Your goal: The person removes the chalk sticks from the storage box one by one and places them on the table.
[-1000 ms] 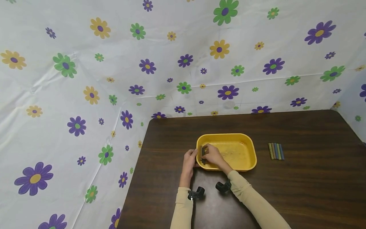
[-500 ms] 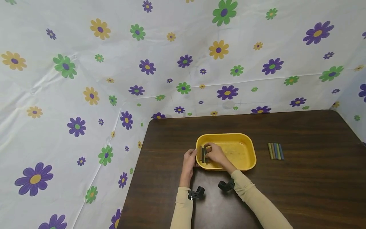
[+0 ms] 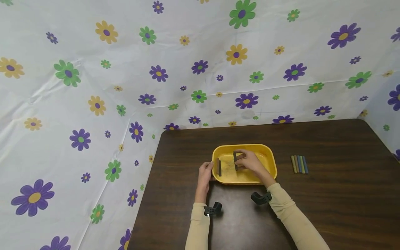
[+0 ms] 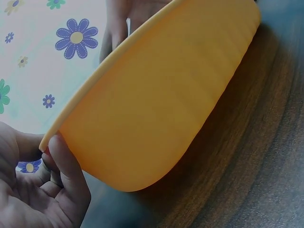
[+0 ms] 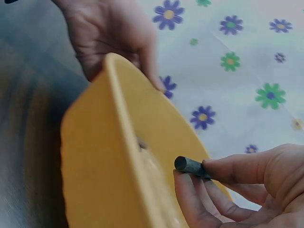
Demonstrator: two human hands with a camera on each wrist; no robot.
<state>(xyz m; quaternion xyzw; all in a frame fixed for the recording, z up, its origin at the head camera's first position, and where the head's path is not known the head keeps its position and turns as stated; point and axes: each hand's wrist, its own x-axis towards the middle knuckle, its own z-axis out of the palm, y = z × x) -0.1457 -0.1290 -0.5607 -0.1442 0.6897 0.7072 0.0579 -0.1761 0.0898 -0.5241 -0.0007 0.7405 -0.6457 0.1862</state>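
A yellow plastic tub (image 3: 226, 167) stands on the table. My left hand (image 3: 204, 175) grips its left end; in the left wrist view the thumb and fingers (image 4: 66, 166) pinch the rim. My right hand (image 3: 251, 163) is over the middle of the tub, pinching a dark chalk stick (image 3: 235, 161) between thumb and fingertips. The right wrist view shows this chalk's round end (image 5: 181, 163) pointing out of the grip. Against the tub's left wall lie a brown chalk stick (image 3: 217, 166) and a dark chalk stick (image 3: 220, 168), side by side.
Right of the tub, several green, brown and blue chalk sticks (image 3: 299, 164) lie in a neat row on the dark wooden table (image 3: 337, 173). A white sheet with printed flowers (image 3: 175, 55) hangs behind the table and on its left.
My right hand has moved right with the dark chalk stick, from beside the other sticks to the tub's middle. The left hand keeps its hold on the rim.
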